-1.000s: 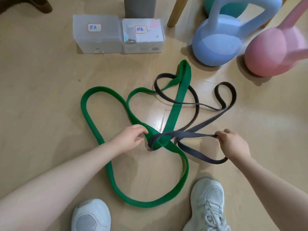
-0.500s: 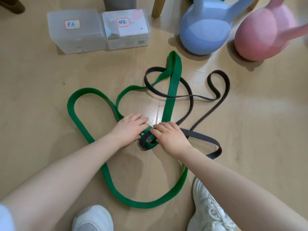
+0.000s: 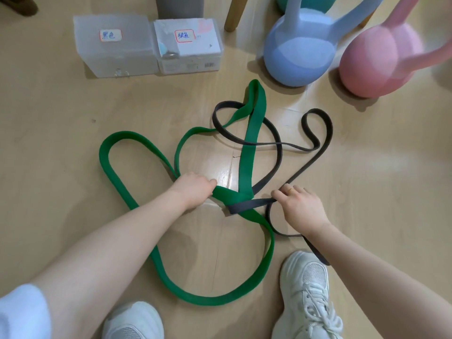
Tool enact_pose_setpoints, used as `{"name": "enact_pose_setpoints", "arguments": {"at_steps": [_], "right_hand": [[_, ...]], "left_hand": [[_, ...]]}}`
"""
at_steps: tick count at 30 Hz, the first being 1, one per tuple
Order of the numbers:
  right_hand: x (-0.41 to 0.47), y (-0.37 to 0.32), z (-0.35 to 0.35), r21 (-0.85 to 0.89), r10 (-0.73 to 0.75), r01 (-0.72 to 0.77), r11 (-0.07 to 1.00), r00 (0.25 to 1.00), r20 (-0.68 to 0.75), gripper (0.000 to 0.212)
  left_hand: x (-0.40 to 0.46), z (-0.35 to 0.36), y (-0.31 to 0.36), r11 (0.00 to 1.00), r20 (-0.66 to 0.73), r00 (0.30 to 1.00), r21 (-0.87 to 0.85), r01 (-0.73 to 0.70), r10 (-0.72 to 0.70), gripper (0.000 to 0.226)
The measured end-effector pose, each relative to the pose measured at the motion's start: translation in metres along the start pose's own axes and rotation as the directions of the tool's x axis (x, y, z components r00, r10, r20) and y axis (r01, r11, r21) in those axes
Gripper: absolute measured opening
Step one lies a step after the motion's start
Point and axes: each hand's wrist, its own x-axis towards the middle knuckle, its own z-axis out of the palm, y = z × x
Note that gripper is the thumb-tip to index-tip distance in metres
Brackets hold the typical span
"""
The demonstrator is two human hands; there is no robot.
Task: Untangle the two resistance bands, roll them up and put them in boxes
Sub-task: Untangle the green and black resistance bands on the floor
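Note:
A wide green resistance band [image 3: 253, 133] sprawls in loops over the wooden floor. A thinner dark grey band [image 3: 278, 143] crosses it and wraps around it at a knot between my hands. My left hand [image 3: 195, 190] is closed on the green band just left of the knot. My right hand [image 3: 302, 207] pinches the grey band just right of it. Two translucent boxes stand at the far left: one with a black-ink label [image 3: 115, 45], one with a blue-ink label [image 3: 189, 44].
A blue kettlebell [image 3: 299, 57] and a pink kettlebell [image 3: 380, 59] stand at the far right. A wooden furniture leg [image 3: 234, 13] and a grey post [image 3: 179, 6] rise behind the boxes. My white shoes [image 3: 309, 294] are at the near edge.
My right hand has moved right from on top of the knot and now holds the grey band, pulling it taut. My left hand has stayed on the green band.

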Motion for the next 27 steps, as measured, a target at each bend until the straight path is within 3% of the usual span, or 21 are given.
{"name": "enact_pose_setpoints", "arguments": {"at_steps": [3,5,10,15,18,20,24,27], "right_hand": [[0.006,0.003,-0.007,0.105,0.111,-0.112,0.988,0.994,0.008,0.032],[0.011,0.005,-0.012,0.18,0.112,-0.11,0.978,0.994,0.0,0.028],[0.02,0.005,-0.026,0.425,0.207,-0.195,0.884,0.978,0.018,0.022],[0.029,0.0,-0.033,0.216,0.094,-0.138,0.966,0.975,0.203,0.023],[0.04,-0.006,-0.031,0.177,0.105,-0.163,0.971,0.949,0.296,0.024],[0.051,-0.012,-0.03,0.211,0.097,-0.153,0.965,0.962,0.256,0.029],[0.087,-0.021,-0.04,0.295,0.079,-0.082,0.952,0.997,0.023,0.032],[0.115,-0.019,-0.042,0.293,0.097,-0.109,0.95,0.994,0.057,0.042]], "left_hand": [[-0.014,-0.005,-0.003,0.992,-0.083,0.994,-0.102,0.068,-0.077,0.017],[-0.028,-0.012,-0.012,0.967,-0.174,0.966,-0.198,0.158,-0.193,0.023],[-0.071,-0.022,-0.057,0.741,-0.196,0.773,-0.497,0.452,-0.603,0.025],[-0.103,-0.008,-0.07,0.831,-0.171,0.824,-0.262,0.491,-0.541,0.036],[-0.107,0.003,-0.062,0.856,-0.044,0.865,-0.177,0.485,-0.499,0.046],[-0.104,0.004,-0.055,0.861,0.014,0.874,-0.161,0.482,-0.486,0.042],[-0.082,-0.011,-0.041,0.877,-0.086,0.903,-0.294,0.381,-0.421,0.044],[-0.053,-0.027,-0.03,0.894,-0.104,0.935,-0.346,0.285,-0.338,0.041]]}}
